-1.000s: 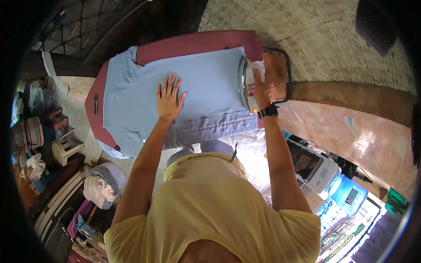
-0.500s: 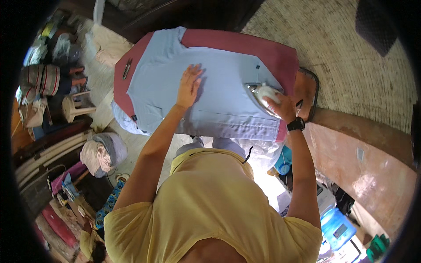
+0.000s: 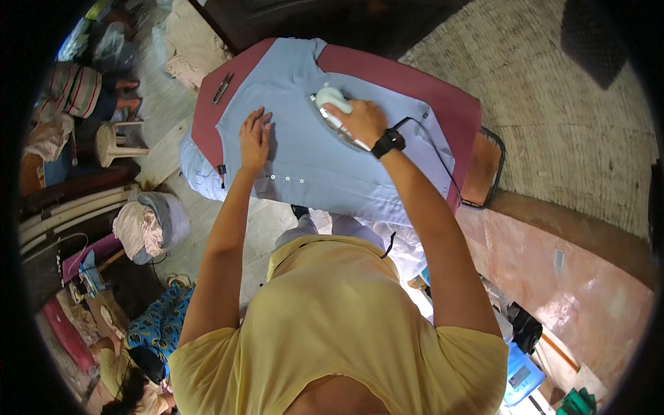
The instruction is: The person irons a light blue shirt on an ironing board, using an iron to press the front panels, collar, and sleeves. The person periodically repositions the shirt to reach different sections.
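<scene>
nearest to you is your own yellow t-shirt (image 3: 332, 325), filling the lower middle of the view, with both bare forearms reaching up and away from it toward the ironing board (image 3: 207, 111).

your left hand (image 3: 254, 140) lies flat on the light blue shirt (image 3: 311, 166), fingers spread and palm down, just left of the button row. it looks placed there to pin the cloth and keep it taut and smooth, so the fabric does not bunch.

your right hand (image 3: 363, 119), with a black wristwatch (image 3: 388, 143) at the wrist, is wrapped tight around the handle of the white iron (image 3: 333, 104). the iron sits sole down on the upper chest part of the shirt, near the collar end, close beside your left hand but apart from it. a dark cord (image 3: 443, 159) trails from it across the shirt toward the right end of the board, clear of the cloth being pressed.

the shirt is spread open over the board's dark red cover, one side hanging off the near edge. a small dark clip-like thing (image 3: 223, 88) rests on the cover's far left corner.

farther off on the left stand a white plastic stool (image 3: 114, 142) and a heap of pale laundry (image 3: 149, 225); to the right runs a patterned tiled floor (image 3: 553, 104).
</scene>
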Tool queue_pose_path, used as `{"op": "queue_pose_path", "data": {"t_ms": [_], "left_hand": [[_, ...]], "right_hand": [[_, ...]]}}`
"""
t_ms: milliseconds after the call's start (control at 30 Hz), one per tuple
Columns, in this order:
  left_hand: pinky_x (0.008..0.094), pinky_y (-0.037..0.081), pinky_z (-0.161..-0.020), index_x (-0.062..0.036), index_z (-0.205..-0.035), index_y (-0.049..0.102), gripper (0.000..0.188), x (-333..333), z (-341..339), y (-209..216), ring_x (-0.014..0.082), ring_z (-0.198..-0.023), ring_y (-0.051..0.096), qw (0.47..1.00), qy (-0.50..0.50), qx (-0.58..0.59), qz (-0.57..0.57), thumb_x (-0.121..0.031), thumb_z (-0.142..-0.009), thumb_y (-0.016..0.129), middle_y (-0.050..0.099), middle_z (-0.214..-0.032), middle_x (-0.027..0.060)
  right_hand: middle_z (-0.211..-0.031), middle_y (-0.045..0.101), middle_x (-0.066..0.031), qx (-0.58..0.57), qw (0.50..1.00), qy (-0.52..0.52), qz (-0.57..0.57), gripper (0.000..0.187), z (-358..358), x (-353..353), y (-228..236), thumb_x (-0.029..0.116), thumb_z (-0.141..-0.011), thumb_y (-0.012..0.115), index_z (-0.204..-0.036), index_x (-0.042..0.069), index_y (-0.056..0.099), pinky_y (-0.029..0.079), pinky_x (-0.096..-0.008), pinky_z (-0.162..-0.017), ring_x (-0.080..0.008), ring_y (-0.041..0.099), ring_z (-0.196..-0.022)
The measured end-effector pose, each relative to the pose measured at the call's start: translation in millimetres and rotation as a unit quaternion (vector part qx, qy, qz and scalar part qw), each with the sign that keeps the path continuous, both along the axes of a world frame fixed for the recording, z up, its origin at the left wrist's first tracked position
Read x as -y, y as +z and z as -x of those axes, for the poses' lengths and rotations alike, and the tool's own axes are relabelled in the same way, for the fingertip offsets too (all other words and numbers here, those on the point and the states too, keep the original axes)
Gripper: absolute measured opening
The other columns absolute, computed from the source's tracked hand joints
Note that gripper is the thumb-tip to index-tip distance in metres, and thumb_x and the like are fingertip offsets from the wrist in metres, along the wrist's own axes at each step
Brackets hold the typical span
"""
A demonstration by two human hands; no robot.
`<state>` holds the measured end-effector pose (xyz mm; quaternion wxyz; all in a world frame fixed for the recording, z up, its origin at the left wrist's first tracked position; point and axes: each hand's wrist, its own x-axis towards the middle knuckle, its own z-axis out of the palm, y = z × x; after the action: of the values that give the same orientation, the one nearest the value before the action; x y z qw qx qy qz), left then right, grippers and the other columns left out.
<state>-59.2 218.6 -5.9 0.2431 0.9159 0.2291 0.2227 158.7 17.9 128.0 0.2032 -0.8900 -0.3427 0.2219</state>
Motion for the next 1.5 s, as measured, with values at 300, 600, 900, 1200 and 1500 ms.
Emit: {"op": "queue_pose_path", "data": {"t_ms": [300,600,900,1200,1500], "left_hand": [[0.0524,0.018,-0.117,-0.0203,-0.146,0.043,0.048,16.2,-18.0,-3.3,0.0333,-0.144,0.027,0.989,-0.009,-0.072,-0.131,-0.039,-0.101,0.042,0.033,-0.156,0.0059],[0.0526,0.018,-0.117,-0.018,-0.146,0.043,0.048,11.6,-11.6,-6.0,0.0331,-0.145,0.026,0.994,-0.024,-0.061,-0.09,-0.039,-0.103,0.037,0.035,-0.155,0.0066],[0.044,0.031,-0.111,-0.0033,-0.13,0.054,0.035,4.8,64.4,33.2,0.0345,-0.13,0.043,0.99,0.102,0.101,0.014,-0.022,-0.103,0.042,0.048,-0.141,0.0156],[0.0428,0.035,-0.107,-0.0029,-0.127,0.056,0.032,17.7,130.0,28.9,0.0335,-0.125,0.046,0.972,0.196,0.124,0.036,-0.019,-0.102,0.043,0.053,-0.134,0.0164],[0.0438,0.035,-0.105,-0.003,-0.123,0.057,0.029,30.6,89.4,30.6,0.0336,-0.123,0.048,0.99,0.113,0.088,-0.001,-0.019,-0.101,0.045,0.053,-0.134,0.0149]], "right_hand": [[-0.076,0.07,-0.0176,0.111,0.992,-0.067,-0.003,0.068,-17.9,104.5,-13.2,0.074,-0.081,0.056,-0.091,0.009,0.074,0.055,-0.0456,-0.071,-0.038,0.069,-0.076],[-0.076,0.069,-0.0197,0.054,0.998,-0.026,-0.017,0.068,-61.4,214.4,-15.4,0.07,-0.08,0.062,-0.086,0.003,0.073,0.055,-0.0451,-0.067,-0.0377,0.069,-0.075],[-0.08,0.071,-0.0178,0.073,0.984,0.162,-0.001,0.062,43.8,89.0,-14.0,0.067,-0.078,0.065,-0.09,0.008,0.075,0.055,-0.0446,-0.069,-0.0362,0.069,-0.075],[-0.08,0.07,-0.0195,0.033,0.973,0.223,-0.045,0.069,106.7,-52.2,-10.5,0.074,-0.079,0.058,-0.097,0.011,0.076,0.055,-0.0466,-0.071,-0.039,0.068,-0.077],[-0.089,0.072,-0.0176,0.047,0.99,0.134,-0.011,0.064,68.6,23.7,1.0,0.073,-0.079,0.057,-0.107,0.018,0.074,0.054,-0.0464,-0.077,-0.0374,0.069,-0.085]]}}
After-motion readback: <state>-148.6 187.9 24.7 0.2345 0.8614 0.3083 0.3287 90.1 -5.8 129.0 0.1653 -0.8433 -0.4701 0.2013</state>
